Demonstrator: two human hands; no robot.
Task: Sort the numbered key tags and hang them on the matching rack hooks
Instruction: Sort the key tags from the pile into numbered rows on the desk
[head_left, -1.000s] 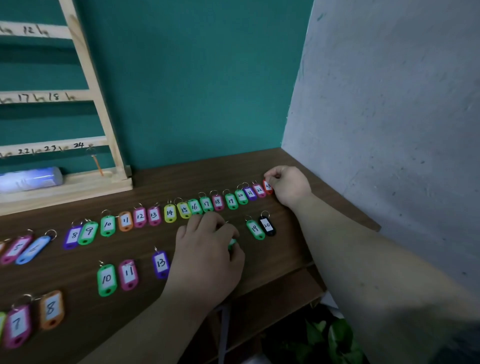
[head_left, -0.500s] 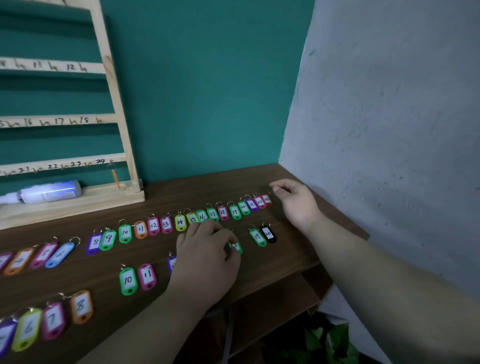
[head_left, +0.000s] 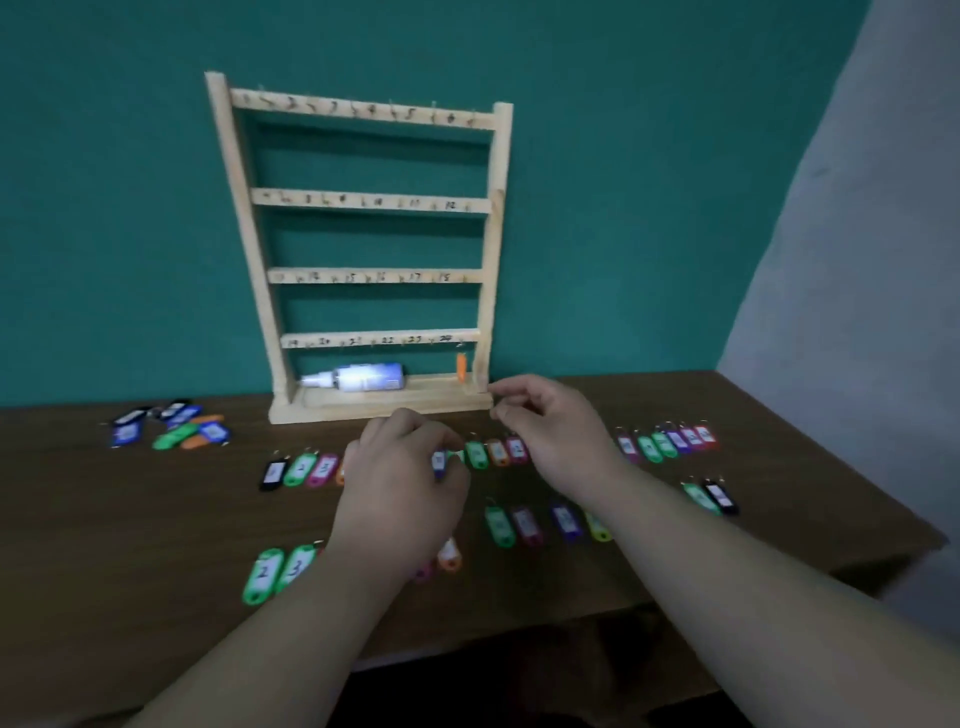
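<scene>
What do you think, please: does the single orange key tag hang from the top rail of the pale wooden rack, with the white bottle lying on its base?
Not quite: the head view shows the orange key tag hanging from the bottom rail of the pale wooden rack, not the top. The white bottle does lie on its base.

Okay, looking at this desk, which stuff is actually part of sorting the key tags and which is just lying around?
Part of the job:
wooden rack
rows of numbered tags
loose tag pile at the far left
orange tag already hanging from the bottom rail

Just lying about:
white bottle lying on the rack's base
</scene>
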